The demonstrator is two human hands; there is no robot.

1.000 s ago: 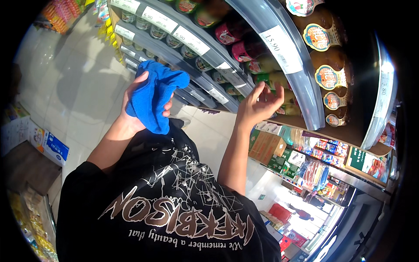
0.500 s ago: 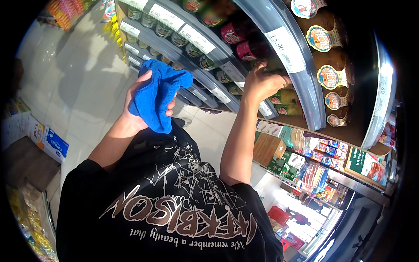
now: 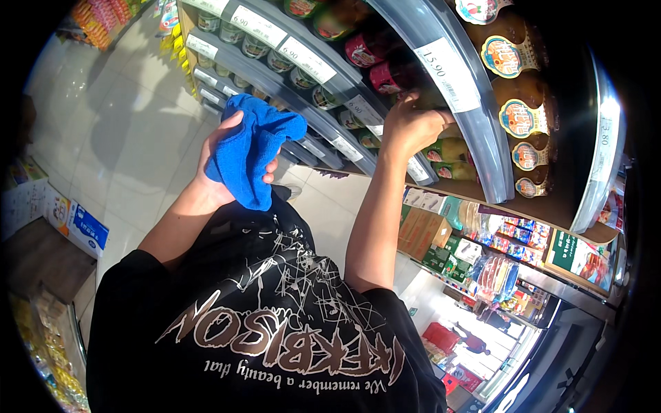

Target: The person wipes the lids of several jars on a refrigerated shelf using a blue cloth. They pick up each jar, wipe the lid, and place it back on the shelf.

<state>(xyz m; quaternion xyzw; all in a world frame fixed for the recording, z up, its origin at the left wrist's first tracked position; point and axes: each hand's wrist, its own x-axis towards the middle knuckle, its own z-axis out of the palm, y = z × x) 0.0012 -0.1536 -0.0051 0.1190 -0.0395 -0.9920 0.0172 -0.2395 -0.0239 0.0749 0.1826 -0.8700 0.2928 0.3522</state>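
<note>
- Floor point(image 3: 117, 158): pale glossy tile, smooth, with shadows across it.
- Shelf point(image 3: 551, 208): several tiers running from the wearer's front to the right; brown board, edged with curved, see-through rails point(image 3: 501, 172), apparently stiff plastic.
- Shirt point(image 3: 289, 337): black fabric, loosely draped, printed in white and brown.
- Cloth point(image 3: 244, 162): in the left hand, before the wearer's body and clear of the shelf. Saturated blue, matte, towel-like nap; bunched into folds, one lobe flopping to the right. Judged light, limp and unbreakable, with little tendency to slip. Best hold: the thick gathered middle, since a loose corner would let the rest hang.
- Left hand point(image 3: 212, 172): closed around the cloth, thumb on the near face, fingertips wrapping the opposite edge.
- Right hand point(image 3: 412, 131): reaches in between two tiers, fingers part-curled and spread; fingertips lost in shade and behind a rail. Cannot tell whether it grips anything.
- Brown jars point(image 3: 520, 118): rounded, shiny, in a row, with shaped paper labels.
- Green jars point(image 3: 452, 150): just beside the right hand, pale contents, probably glass. Judged heavy for their size, rigid, slick, breakable; best taken round the body.
- Pink-labelled jars point(image 3: 384, 78): dark, glossy, beyond the fingers.
- Tags point(image 3: 444, 72): flat white rectangles along the rails.
</note>
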